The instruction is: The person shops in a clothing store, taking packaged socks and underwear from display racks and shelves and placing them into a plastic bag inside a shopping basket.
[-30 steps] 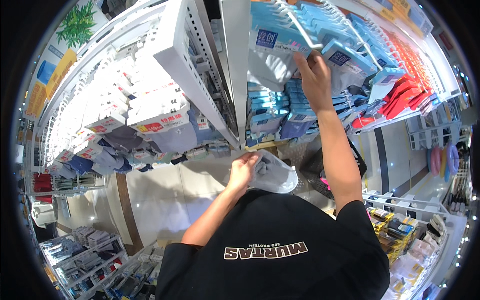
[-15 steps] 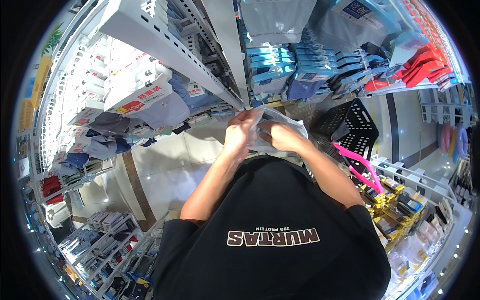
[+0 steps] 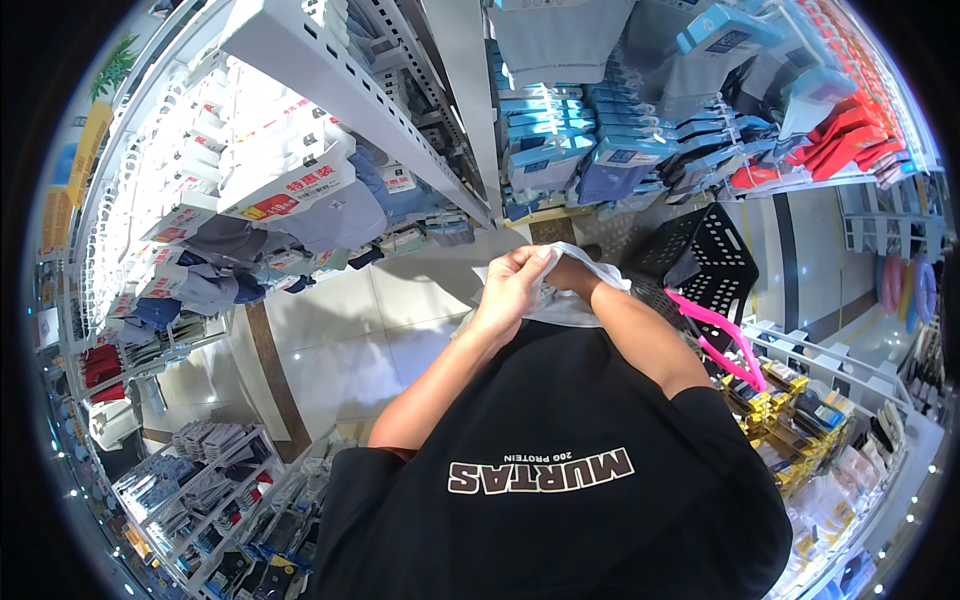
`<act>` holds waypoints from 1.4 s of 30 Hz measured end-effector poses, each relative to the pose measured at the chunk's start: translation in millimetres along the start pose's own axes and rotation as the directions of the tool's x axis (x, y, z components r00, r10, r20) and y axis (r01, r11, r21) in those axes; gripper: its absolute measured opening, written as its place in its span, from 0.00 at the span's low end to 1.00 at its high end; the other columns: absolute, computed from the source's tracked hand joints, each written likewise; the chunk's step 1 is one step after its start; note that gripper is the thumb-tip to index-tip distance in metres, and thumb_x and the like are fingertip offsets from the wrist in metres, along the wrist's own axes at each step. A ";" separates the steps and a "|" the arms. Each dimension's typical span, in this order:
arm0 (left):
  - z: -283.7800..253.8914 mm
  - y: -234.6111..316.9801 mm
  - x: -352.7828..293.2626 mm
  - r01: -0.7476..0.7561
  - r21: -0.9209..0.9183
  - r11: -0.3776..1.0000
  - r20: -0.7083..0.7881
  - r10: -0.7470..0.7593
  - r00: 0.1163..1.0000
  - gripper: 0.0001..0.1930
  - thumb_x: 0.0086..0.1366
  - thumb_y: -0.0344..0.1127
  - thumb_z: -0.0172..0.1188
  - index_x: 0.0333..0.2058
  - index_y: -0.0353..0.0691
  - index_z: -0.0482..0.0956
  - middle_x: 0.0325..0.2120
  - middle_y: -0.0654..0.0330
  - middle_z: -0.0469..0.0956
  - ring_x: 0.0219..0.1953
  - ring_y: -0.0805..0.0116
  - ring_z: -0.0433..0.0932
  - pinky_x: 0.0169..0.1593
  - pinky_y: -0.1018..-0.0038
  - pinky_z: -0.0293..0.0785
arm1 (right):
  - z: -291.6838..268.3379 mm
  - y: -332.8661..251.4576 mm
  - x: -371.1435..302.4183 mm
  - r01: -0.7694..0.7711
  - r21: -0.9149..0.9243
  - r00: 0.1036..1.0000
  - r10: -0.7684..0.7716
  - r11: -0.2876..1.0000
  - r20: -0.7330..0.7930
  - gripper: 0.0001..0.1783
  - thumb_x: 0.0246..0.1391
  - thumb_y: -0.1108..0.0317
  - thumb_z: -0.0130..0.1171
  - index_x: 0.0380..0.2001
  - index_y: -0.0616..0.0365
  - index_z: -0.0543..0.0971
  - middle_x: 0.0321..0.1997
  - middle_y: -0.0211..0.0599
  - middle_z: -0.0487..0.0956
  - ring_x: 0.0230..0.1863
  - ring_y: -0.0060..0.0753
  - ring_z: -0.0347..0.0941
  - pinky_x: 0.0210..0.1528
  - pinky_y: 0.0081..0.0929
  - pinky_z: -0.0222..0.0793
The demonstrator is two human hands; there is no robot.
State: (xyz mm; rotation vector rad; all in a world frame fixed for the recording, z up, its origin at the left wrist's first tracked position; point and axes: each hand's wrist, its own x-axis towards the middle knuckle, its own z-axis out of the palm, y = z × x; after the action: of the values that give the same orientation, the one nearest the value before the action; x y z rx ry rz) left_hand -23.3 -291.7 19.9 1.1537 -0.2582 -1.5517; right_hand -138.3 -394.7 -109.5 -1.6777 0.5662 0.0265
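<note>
In front of my chest is a thin, whitish see-through plastic bag (image 3: pixel 570 314). My left hand (image 3: pixel 513 288) pinches its upper edge between thumb and fingers. My right hand (image 3: pixel 572 276) reaches into the bag's mouth; its fingers are hidden behind the plastic, so I cannot see whether they grip anything. The bag's lower part disappears against my black shirt. Just right of the bag stands a black perforated basket (image 3: pixel 715 255) with a bright pink handle (image 3: pixel 712 318).
White metal racks hold grey socks on white cards (image 3: pixel 290 185) at left. Blue-carded garments (image 3: pixel 625 150) and red packs (image 3: pixel 845 135) hang ahead and right. At lower right is a low rack with yellow packages (image 3: pixel 790 430); another display rack (image 3: pixel 205 480) stands lower left.
Both hands and the bag have come closer to my body and slightly right. My right hand has gone deeper into the bag, and its fingers are now covered.
</note>
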 end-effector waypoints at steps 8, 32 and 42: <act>-11.1 -9.5 21.8 -0.070 0.155 0.985 -0.153 0.094 0.984 0.13 0.68 0.39 0.57 0.38 0.34 0.81 0.19 0.74 0.71 0.17 0.86 0.55 0.20 0.82 0.50 | 1.1 -34.9 -43.9 -0.314 -0.606 0.949 0.215 0.731 -0.232 0.15 0.60 0.70 0.42 0.45 0.68 0.72 0.46 0.61 0.76 0.51 0.58 0.72 0.51 0.47 0.67; -24.0 10.6 25.1 -0.115 0.179 0.977 -0.266 0.161 0.951 0.13 0.68 0.41 0.57 0.38 0.37 0.81 0.18 0.75 0.67 0.17 0.85 0.56 0.20 0.81 0.50 | -120.5 -204.9 -51.1 0.717 0.153 0.436 -0.267 0.680 -0.859 0.18 0.68 0.57 0.44 0.44 0.61 0.74 0.40 0.30 0.77 0.43 0.18 0.70 0.48 0.20 0.65; -17.2 2.0 10.6 -0.125 0.191 0.974 -0.150 0.155 0.976 0.12 0.68 0.37 0.55 0.41 0.35 0.80 0.24 0.72 0.75 0.20 0.85 0.59 0.23 0.83 0.56 | -165.4 -268.9 -9.7 0.585 -0.209 0.380 -0.492 0.784 -0.783 0.17 0.66 0.59 0.49 0.45 0.63 0.73 0.36 0.27 0.73 0.39 0.17 0.64 0.44 0.16 0.60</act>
State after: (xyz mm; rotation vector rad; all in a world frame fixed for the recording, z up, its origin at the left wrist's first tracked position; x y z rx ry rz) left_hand -7.6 -294.4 7.2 1.3686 -0.3682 -1.3216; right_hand -94.3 -525.3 174.7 -1.6319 0.6265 -1.3335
